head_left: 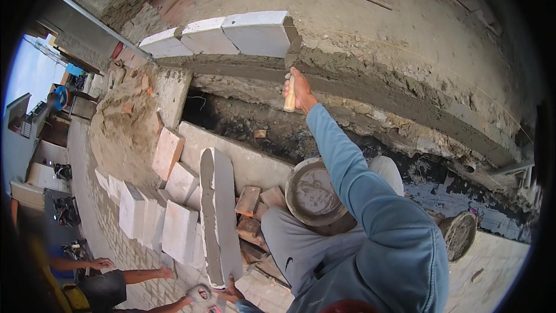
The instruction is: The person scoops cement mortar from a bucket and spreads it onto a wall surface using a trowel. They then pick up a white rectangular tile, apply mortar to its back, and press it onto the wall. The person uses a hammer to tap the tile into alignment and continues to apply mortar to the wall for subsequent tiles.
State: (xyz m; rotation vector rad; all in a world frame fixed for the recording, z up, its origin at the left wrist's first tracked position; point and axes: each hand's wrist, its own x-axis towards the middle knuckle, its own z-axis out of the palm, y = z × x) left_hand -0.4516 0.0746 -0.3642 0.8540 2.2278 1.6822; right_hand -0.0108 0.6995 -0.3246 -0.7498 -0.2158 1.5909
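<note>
My right hand (pixel 298 90) is wrapped round the wooden handle of a trowel (pixel 291 99). The trowel's mortar-smeared blade lies against the end of a row of white blocks (pixel 255 32), where grey mortar coats the last block's end face. Near the lower edge, my left hand (pixel 231 291) grips the near end of a long white block (pixel 223 220). A strip of grey mortar runs along that block's narrow side. Between my legs and the trench stands a bucket of wet mortar (pixel 313 188).
A dark, wet trench (pixel 278 145) runs below the mortar bed (pixel 359 84), with a string line above it. Loose white blocks (pixel 179 229), red bricks (pixel 249 200) and a sand heap (pixel 121 133) lie left. Another bucket (pixel 457 236) stands right. A person's hand (pixel 103 263) shows lower left.
</note>
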